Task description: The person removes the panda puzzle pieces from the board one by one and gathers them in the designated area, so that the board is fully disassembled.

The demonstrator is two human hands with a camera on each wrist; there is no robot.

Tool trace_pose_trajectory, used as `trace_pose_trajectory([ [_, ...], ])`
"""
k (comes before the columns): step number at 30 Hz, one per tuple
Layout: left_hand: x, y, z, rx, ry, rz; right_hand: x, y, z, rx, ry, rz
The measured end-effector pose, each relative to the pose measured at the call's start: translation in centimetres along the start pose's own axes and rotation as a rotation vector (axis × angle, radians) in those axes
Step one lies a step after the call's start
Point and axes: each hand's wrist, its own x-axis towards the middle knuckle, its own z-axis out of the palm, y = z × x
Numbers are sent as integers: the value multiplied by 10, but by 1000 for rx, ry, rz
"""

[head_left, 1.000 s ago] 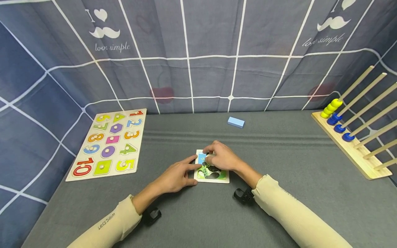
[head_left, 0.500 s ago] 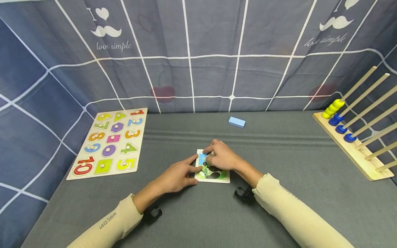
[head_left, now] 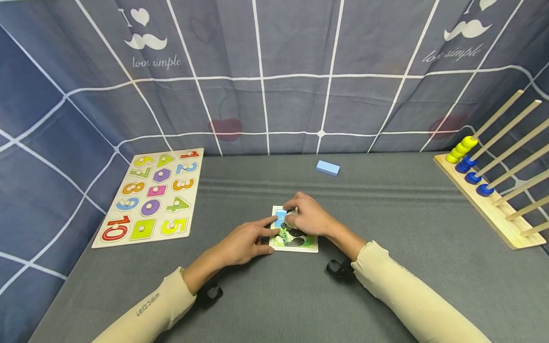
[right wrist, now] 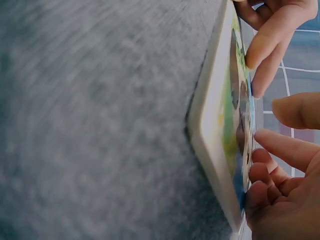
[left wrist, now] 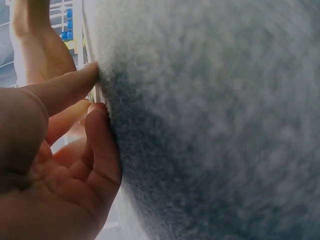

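A small white-rimmed picture puzzle board with a panda among green leaves lies flat on the grey table. My left hand rests along its left side, index and middle fingertips over the edge, thumb at the near left corner. Over the upper part of the picture is my right hand, which hides part of the panda. In the right wrist view, the right index fingertip touches the picture surface, the thumb stands apart and the other fingers bend against the board. Nothing shows between thumb and index finger.
A number puzzle board with coloured digits and shapes lies at the left. Toward the back sits a light blue block. At the right stands a wooden bead rack with yellow and blue beads. A grey patterned curtain hangs behind.
My left index fingertip has slid slightly inward over the board's edge. The right fingertips have shifted a little to the right, uncovering more of the panda's black ear.
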Motion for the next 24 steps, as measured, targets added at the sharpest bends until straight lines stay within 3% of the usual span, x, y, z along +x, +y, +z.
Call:
trace_pose_trajectory([
  [8, -1, 1, 2, 1, 15, -42, 0, 1, 1, -27, 30, -29],
  [24, 0, 2, 1, -6, -2, -48, -1, -1, 0, -24, -1, 31],
])
